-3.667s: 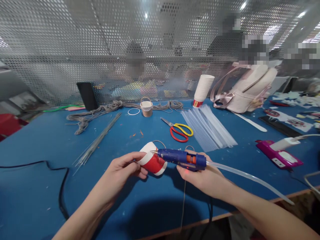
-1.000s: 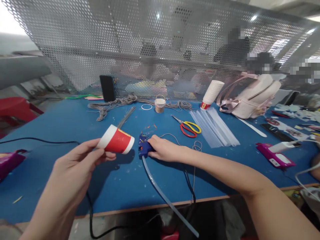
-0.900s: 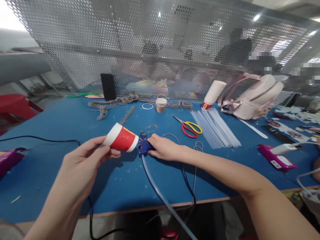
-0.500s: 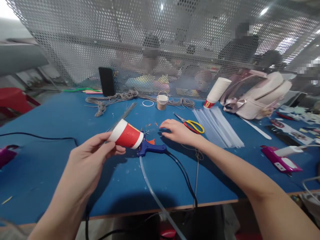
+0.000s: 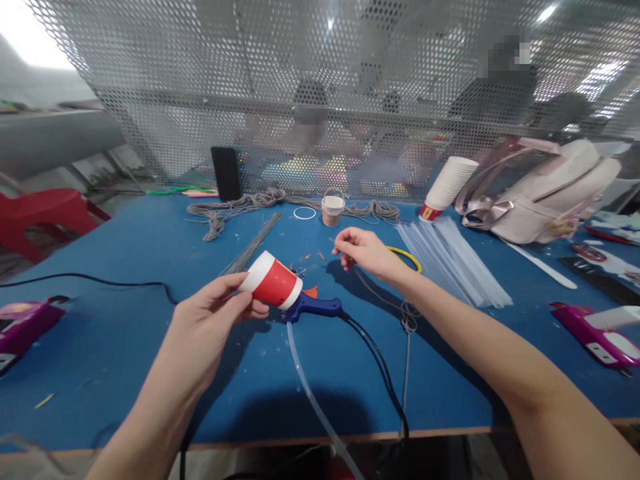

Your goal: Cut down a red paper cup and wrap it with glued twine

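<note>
My left hand [image 5: 213, 320] holds a red and white paper cup [image 5: 273, 283] on its side, just above the table. Right beside the cup a blue glue gun [image 5: 315, 307] lies on the blue table [image 5: 125, 320]; its clear glue stick [image 5: 310, 387] trails toward the front edge. Further back, my right hand [image 5: 363, 250] pinches the end of a thin grey cord [image 5: 407, 320], which hangs from the fingers and runs along my forearm. The yellow-handled scissors [image 5: 407, 257] are mostly hidden behind that hand.
At the back stand a stack of paper cups [image 5: 447, 187], a fan of clear glue sticks [image 5: 450, 257], a pale backpack [image 5: 545, 193], a phone [image 5: 226, 173], a grey cord bundle [image 5: 240, 203] and a small cup basket [image 5: 333, 210]. Magenta devices [image 5: 25, 320] lie at both sides. People sit behind the mesh screen.
My right hand set the glue gun down on the table, let it go, moved back and picked up the grey cord's end. My left hand kept the cup, shifting slightly right.
</note>
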The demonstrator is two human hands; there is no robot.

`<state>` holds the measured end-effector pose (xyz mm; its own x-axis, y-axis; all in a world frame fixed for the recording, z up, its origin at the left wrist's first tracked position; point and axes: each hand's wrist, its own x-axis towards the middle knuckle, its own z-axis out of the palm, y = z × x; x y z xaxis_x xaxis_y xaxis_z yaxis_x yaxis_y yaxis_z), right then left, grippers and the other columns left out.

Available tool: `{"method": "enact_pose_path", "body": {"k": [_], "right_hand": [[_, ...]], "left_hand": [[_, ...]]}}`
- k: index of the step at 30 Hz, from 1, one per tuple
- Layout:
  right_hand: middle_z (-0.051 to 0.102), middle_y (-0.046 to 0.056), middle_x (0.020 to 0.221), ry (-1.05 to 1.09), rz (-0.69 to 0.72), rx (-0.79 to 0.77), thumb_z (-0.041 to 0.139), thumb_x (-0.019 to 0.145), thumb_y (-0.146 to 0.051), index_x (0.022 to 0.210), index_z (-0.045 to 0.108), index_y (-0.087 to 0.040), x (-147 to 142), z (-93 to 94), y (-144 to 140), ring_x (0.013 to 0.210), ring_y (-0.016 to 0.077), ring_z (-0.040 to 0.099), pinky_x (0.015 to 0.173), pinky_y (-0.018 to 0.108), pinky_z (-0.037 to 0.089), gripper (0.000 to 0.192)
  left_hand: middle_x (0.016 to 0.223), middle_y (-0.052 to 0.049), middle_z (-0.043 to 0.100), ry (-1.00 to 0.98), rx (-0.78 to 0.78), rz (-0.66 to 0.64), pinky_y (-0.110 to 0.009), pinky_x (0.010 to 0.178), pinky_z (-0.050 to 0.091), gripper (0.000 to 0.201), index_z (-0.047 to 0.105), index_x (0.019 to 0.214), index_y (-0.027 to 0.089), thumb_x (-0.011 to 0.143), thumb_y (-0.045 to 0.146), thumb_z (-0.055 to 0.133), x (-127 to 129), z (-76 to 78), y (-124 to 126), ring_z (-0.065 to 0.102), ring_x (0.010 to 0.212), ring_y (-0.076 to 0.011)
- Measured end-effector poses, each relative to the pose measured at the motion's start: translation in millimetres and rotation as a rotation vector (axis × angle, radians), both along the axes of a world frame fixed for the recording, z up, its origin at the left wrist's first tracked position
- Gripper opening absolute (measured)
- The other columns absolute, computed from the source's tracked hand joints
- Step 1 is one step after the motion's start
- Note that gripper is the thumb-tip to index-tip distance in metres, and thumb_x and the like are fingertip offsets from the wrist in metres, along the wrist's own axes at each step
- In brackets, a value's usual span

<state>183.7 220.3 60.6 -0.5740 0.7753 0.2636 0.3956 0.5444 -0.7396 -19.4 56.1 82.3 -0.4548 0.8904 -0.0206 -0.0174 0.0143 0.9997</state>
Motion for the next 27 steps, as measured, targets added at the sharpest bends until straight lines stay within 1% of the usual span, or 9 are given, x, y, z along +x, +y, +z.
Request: {"method": "enact_pose_path", "body": {"k": [2, 3, 4, 7, 9, 12, 17, 21, 27], "right_hand": [[0.062, 0.000, 0.074, 0.084, 0.014, -0.039, 0.040, 0.092, -0.024, 0.088, 0.051, -0.015, -6, 16.7, -10, 0.046, 0.0061, 0.045, 0.046, 0.020, 0.041, 0.015], [0.061, 0.000, 0.072, 0.169, 0.046, -0.090, 0.045, 0.090, -0.027, 0.087, 0.053, -0.015, -9, 24.7, -18, 0.048, 0.0063, 0.045, 0.046, 0.020, 0.040, 0.014], [0.061, -0.001, 0.071, 0.229, 0.086, -0.098, 0.049, 0.088, -0.026, 0.085, 0.054, -0.016, -12, 31.8, -27, 0.051, 0.0070, 0.047, 0.049, 0.020, 0.041, 0.012], [0.060, -0.002, 0.071, 0.242, 0.182, 0.045, 0.055, 0.083, -0.017, 0.079, 0.058, -0.016, -22, 44.7, -56, 0.063, 0.0088, 0.052, 0.059, 0.021, 0.043, 0.005], [0.059, -0.001, 0.073, 0.192, 0.231, 0.208, 0.055, 0.083, -0.013, 0.078, 0.060, -0.016, -27, 46.4, -71, 0.067, 0.0094, 0.053, 0.064, 0.022, 0.043, 0.008], [0.060, 0.001, 0.078, 0.081, 0.269, 0.440, 0.053, 0.087, -0.014, 0.079, 0.061, -0.016, -32, 43.9, -83, 0.071, 0.0113, 0.054, 0.066, 0.023, 0.042, 0.012], [0.061, 0.005, 0.077, -0.079, 0.234, 0.730, 0.044, 0.095, -0.020, 0.081, 0.064, -0.016, -30, 39.9, -88, 0.069, 0.0144, 0.052, 0.061, 0.026, 0.038, 0.025], [0.059, 0.005, 0.072, -0.142, 0.186, 0.849, 0.043, 0.095, -0.021, 0.079, 0.066, -0.015, -29, 38.6, -90, 0.064, 0.0149, 0.048, 0.058, 0.028, 0.034, 0.029], [0.057, 0.004, 0.071, -0.149, 0.169, 0.921, 0.041, 0.096, -0.022, 0.079, 0.066, -0.015, -30, 38.2, -91, 0.064, 0.0154, 0.045, 0.058, 0.030, 0.032, 0.031]], "left_hand": [[0.065, 0.001, 0.070, 0.005, 0.002, -0.025, -0.028, 0.065, 0.055, 0.026, 0.067, 0.092, 0.015, 0.069, 0.026, 0.070, 0, -2.1, 1, 0.065, 0.060, -0.0147], [0.065, 0.001, 0.070, 0.008, 0.002, -0.036, -0.028, 0.064, 0.055, 0.026, 0.067, 0.092, 0.015, 0.069, 0.027, 0.071, 0, -3.1, 1, 0.065, 0.060, -0.0146], [0.066, 0.001, 0.070, 0.013, 0.000, -0.049, -0.028, 0.064, 0.055, 0.026, 0.068, 0.092, 0.016, 0.069, 0.028, 0.071, 1, -3.9, 1, 0.065, 0.059, -0.0144], [0.068, 0.000, 0.071, 0.040, -0.009, -0.095, -0.027, 0.065, 0.055, 0.026, 0.069, 0.092, 0.016, 0.071, 0.031, 0.070, 3, -2.6, 0, 0.064, 0.060, -0.0144], [0.069, -0.001, 0.071, 0.050, -0.021, -0.121, -0.027, 0.065, 0.055, 0.026, 0.070, 0.091, 0.016, 0.071, 0.032, 0.070, 6, 1.3, -1, 0.064, 0.061, -0.0146], [0.070, -0.002, 0.072, 0.042, -0.038, -0.141, -0.026, 0.065, 0.055, 0.025, 0.071, 0.089, 0.016, 0.070, 0.033, 0.070, 11, 7.5, -4, 0.065, 0.062, -0.0154], [0.069, 0.000, 0.072, 0.105, -0.018, -0.164, -0.027, 0.066, 0.056, 0.021, 0.071, 0.085, 0.019, 0.071, 0.035, 0.069, 16, 8.4, -5, 0.067, 0.063, -0.0169], [0.068, 0.000, 0.071, 0.173, -0.007, -0.195, -0.027, 0.065, 0.055, 0.019, 0.071, 0.086, 0.021, 0.074, 0.034, 0.065, 16, 4.3, -6, 0.068, 0.063, -0.0175], [0.069, -0.002, 0.072, 0.225, -0.028, -0.223, -0.029, 0.066, 0.055, 0.024, 0.071, 0.090, 0.019, 0.073, 0.035, 0.064, 17, 5.7, -7, 0.069, 0.064, -0.0197]]}}
